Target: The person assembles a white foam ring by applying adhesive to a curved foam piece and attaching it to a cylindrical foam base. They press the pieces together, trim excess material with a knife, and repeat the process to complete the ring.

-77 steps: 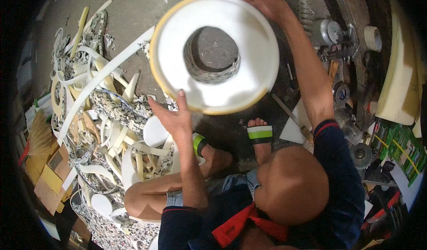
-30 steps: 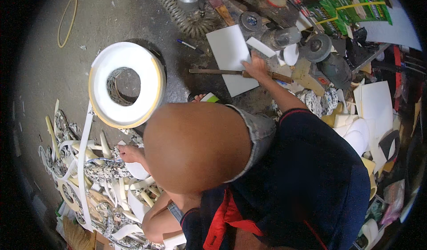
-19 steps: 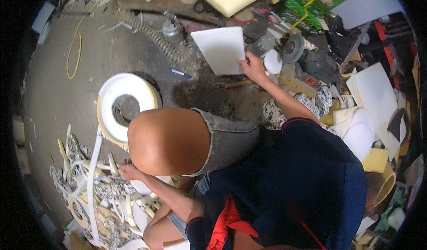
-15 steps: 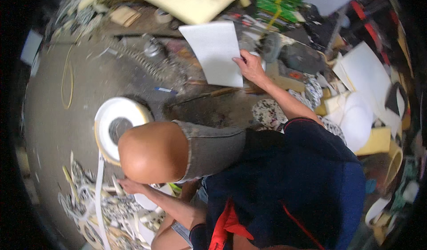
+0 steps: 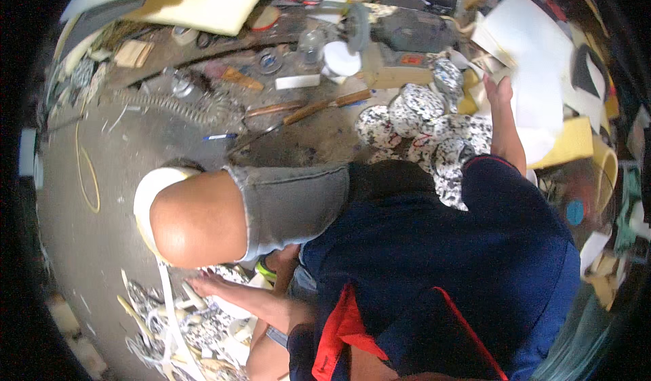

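Note:
My right hand [image 5: 500, 91] reaches to the right, its thumb and fingers apart beside a large white sheet [image 5: 542, 62]. The sheet lies slanted on a pile of off-white and yellow foam pieces. A small blurred beige piece is just beyond the fingertips. At lower left, past my bare knee, my left hand [image 5: 205, 285] has its fingers stretched out and partly shaded. It is close to a short pale strip [image 5: 194, 297] among foam scraps [image 5: 217, 316]. A wide white roll [image 5: 146, 201] stands behind my knee, mostly covered by it; a white band [image 5: 167, 306] trails below.
Black-and-white speckled foam rounds [image 5: 413, 110] are heaped right of centre. A wooden-handled tool [image 5: 329, 106], a blue pen [image 5: 220, 137] and a coiled hose [image 5: 183, 108] lie on the floor. Farther off are a bench grinder [image 5: 407, 32], a white round lid [image 5: 341, 59] and a yellow foam sheet [image 5: 217, 5].
My right hand has moved right, and the white sheet it held is out of it. My view has shifted, with the far clutter now farther left. The left hand stays near the scraps.

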A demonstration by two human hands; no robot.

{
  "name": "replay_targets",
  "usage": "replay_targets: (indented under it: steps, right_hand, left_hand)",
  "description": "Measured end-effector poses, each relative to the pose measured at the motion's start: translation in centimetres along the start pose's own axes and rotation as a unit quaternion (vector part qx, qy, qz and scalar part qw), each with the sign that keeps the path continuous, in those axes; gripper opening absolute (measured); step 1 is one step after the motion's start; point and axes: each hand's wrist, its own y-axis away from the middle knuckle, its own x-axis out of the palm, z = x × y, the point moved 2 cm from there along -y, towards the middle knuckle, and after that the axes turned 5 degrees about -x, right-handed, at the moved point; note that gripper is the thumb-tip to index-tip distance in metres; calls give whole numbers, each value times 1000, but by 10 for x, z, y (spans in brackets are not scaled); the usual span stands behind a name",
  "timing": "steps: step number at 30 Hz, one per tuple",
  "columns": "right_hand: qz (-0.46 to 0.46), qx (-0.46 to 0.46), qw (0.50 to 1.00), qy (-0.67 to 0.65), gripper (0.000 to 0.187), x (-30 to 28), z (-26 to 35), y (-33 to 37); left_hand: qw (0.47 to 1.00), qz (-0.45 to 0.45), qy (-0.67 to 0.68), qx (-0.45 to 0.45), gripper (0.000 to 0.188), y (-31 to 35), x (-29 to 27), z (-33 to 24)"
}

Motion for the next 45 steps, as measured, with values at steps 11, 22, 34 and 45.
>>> replay_targets:
  steps: [11,22,34,45]
  right_hand:
    - [650,-218,391,614,61,203,-262,300]
    - [726,-380,291,494,50,227,-312,344]
    - [626,-70,680,376,34,175,-104,291]
    - [555,-178,650,487,45,278,-109,283]
  left_hand:
    - [987,-40,112,-105,43,117,-7,-79]
    - [990,-47,116,-71,37,90,-5,-37]
    - [995,-31,93,-26,31,73,-15,-18]
    - [990,14,134,-35,54,70,-31,-31]
